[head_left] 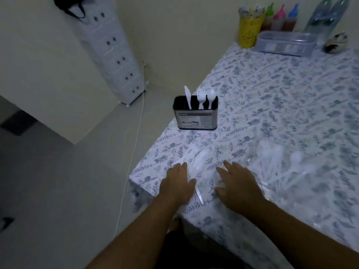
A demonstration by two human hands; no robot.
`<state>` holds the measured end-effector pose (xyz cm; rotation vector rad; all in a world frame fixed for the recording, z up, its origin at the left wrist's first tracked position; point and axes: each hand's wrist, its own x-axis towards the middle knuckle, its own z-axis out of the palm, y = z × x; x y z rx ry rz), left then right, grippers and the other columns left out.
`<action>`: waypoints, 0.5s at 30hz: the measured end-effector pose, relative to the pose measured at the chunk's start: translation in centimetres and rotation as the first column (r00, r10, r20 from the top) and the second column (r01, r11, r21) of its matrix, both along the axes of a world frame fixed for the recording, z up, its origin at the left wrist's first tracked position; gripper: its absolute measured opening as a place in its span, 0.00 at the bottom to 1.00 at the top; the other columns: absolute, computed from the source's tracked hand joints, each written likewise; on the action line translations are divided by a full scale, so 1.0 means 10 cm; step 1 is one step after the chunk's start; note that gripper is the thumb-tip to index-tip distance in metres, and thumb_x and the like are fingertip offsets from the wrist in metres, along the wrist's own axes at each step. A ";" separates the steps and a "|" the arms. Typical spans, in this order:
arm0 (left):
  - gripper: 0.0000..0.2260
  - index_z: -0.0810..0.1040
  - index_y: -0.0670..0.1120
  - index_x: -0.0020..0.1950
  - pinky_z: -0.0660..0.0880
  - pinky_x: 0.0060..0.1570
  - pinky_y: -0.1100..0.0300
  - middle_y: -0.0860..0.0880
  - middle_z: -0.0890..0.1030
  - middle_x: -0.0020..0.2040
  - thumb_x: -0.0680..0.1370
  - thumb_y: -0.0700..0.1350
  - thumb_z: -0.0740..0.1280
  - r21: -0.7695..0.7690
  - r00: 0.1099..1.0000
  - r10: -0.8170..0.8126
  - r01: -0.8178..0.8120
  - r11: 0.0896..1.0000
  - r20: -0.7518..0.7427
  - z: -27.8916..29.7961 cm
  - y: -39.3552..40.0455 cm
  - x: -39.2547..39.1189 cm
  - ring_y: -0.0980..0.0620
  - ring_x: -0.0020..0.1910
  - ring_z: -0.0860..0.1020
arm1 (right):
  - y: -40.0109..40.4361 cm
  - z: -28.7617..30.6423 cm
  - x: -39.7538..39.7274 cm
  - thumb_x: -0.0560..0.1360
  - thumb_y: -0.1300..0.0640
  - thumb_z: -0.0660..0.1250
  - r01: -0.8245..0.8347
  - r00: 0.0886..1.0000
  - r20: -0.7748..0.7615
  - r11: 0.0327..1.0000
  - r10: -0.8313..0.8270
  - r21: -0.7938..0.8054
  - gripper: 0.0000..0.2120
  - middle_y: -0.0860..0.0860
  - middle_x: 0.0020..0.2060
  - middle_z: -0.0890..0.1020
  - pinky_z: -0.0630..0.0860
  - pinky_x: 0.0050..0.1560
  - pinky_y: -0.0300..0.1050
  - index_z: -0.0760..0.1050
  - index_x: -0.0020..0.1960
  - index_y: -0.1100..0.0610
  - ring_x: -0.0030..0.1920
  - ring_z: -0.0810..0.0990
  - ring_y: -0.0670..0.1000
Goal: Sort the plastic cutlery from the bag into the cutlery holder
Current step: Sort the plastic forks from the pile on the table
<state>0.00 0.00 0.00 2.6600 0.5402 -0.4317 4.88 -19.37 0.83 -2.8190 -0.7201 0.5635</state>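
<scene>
Desk [272, 98], floral cloth. Left hand [177, 184]: fingers [179, 167] rest on a bunch of white plastic cutlery [196, 160] whose fork tines reach beyond the fingertips. Right hand [236, 183]: spread flat just beside the left. Clear bag [281, 164] of more cutlery: right of the right hand's fingers. Cutlery holder [195, 115]: well beyond both hands, holding a knife [187, 98], forks [201, 98] and a spoon [211, 97] upright.
</scene>
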 end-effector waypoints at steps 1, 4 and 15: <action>0.30 0.57 0.49 0.78 0.66 0.67 0.44 0.47 0.62 0.76 0.79 0.59 0.60 -0.014 1.000 0.009 -0.009 1.000 0.000 -0.05 0.01 -0.01 0.45 0.74 0.61 | 0.04 -0.07 -0.04 0.76 0.40 0.55 -0.025 0.999 -0.044 1.000 0.025 -0.002 0.34 0.54 0.82 0.58 0.54 0.79 0.56 0.60 0.80 0.49 0.80 0.55 0.58; 0.32 0.59 0.49 0.75 0.71 0.62 0.45 0.47 0.67 0.69 0.77 0.62 0.63 -0.042 0.999 0.039 -0.037 0.998 0.027 -0.25 0.06 0.02 0.45 0.69 0.66 | 0.16 -0.21 -0.14 0.78 0.44 0.59 -0.020 0.992 -0.123 1.000 0.022 0.019 0.32 0.52 0.82 0.56 0.55 0.78 0.55 0.60 0.80 0.48 0.80 0.55 0.57; 0.22 0.67 0.49 0.63 0.78 0.49 0.49 0.48 0.77 0.52 0.72 0.51 0.69 -0.300 0.994 -0.052 0.079 0.951 0.097 -0.46 0.32 0.59 0.46 0.51 0.78 | 0.62 -0.31 0.04 0.78 0.57 0.69 0.576 0.770 -0.436 0.802 -0.466 0.161 0.24 0.49 0.55 0.76 0.67 0.46 0.21 0.71 0.73 0.56 0.53 0.75 0.46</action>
